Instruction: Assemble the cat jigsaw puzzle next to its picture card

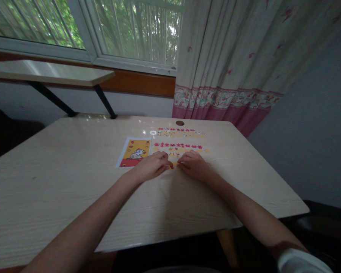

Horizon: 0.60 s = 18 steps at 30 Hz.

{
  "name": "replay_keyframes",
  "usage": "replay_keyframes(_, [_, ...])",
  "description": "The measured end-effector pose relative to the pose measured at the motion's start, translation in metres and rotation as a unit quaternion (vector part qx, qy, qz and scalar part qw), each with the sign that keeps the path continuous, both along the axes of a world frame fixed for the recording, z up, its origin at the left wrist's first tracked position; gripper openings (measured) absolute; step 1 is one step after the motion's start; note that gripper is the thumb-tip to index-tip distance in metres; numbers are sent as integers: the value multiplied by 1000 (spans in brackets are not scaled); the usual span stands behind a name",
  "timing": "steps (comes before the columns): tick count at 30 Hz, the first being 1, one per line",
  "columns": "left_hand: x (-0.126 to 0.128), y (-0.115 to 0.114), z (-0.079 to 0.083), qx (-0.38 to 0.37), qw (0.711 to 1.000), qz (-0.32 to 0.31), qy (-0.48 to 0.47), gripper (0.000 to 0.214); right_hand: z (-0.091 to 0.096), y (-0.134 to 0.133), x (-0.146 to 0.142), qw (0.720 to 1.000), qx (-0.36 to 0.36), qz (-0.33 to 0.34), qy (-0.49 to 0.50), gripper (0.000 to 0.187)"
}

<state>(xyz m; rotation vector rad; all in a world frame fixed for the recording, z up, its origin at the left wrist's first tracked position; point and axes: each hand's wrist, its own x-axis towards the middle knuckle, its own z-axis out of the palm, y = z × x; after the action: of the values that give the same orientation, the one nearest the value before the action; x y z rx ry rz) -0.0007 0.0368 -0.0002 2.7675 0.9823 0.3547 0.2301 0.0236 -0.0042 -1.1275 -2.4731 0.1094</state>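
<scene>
Close together over the middle of the table, my left hand (156, 165) and my right hand (195, 165) have their fingers pinched at a small yellow and red jigsaw piece (172, 167). It lies low between the fingertips, partly covered by them. Just beyond the hands, small pieces lie in rows: a row of red jigsaw pieces (177, 145), with yellow ones nearer to me, some hidden by my fingers. Left of these is a printed picture card (136, 151) showing a white cartoon animal on yellow and red, its near right corner beside my left hand.
Farther back lie more rows of yellow and patterned pieces (182, 134), below a round cable hole (180, 123). A raised shelf (51, 72) on black legs stands at the table's (74, 189) back left. Behind are a window (136, 34) and a curtain (216, 57).
</scene>
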Motion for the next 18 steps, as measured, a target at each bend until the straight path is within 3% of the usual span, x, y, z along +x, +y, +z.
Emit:
replay_keyframes(4, [0,-1,1,-8,1000,-2,-13,24,3,-2,0,999,-10,44,1,12])
replay_keyframes(11, [0,1,0,-41,998,-12,-50,24,1,1,2,997,-38,58,18,13])
replay_keyframes(15, [-2,4,-3,-54,996,1,-74,27,7,12,25,994,-34,102,20,15])
replay_keyframes(18, [-3,4,-1,-51,997,17,-55,27,13,23,52,996,-32,86,-1,10])
